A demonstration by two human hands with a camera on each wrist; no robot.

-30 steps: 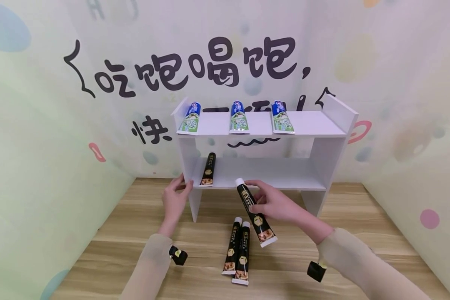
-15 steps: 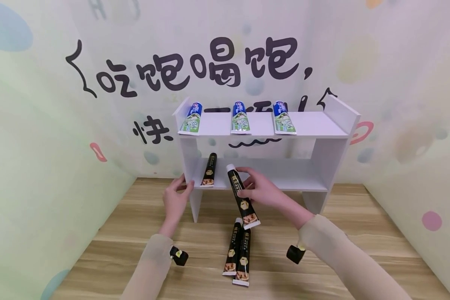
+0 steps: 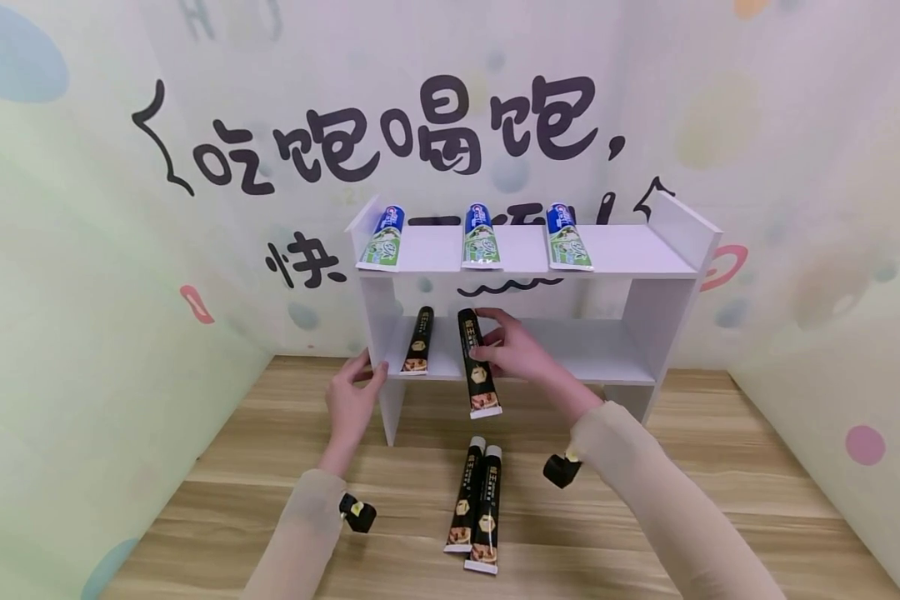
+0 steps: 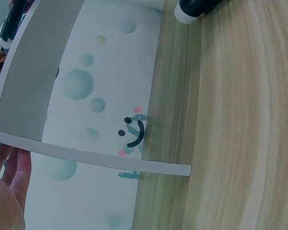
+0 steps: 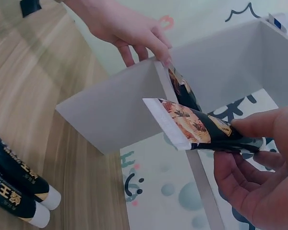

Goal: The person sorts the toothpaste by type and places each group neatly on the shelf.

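My right hand point(image 3: 516, 348) pinches a black toothpaste tube point(image 3: 478, 367) between thumb and fingers. In the head view its upper end reaches over the shelf's lower board point(image 3: 555, 350), and the white crimped end hangs in front of the edge. My left hand point(image 3: 352, 404) holds the left side panel point(image 3: 378, 329) of the white shelf at lower-board height. Another black toothpaste tube point(image 3: 418, 342) lies on that board beside the panel. Two more, a left black tube point(image 3: 465, 496) and a right black tube point(image 3: 486, 517), lie together on the table below.
On the shelf's top board point(image 3: 622, 248) lie three blue-green tubes: a left one point(image 3: 384, 237), a middle one point(image 3: 481, 237) and a right one point(image 3: 567, 237). The shelf stands on a wood-grain table point(image 3: 607, 533) against a printed wall point(image 3: 270, 83).
My right hand has moved left and up, bringing the toothpaste tube from in front of the shelf to over the lower board's edge, more upright in view. My left hand stays put.
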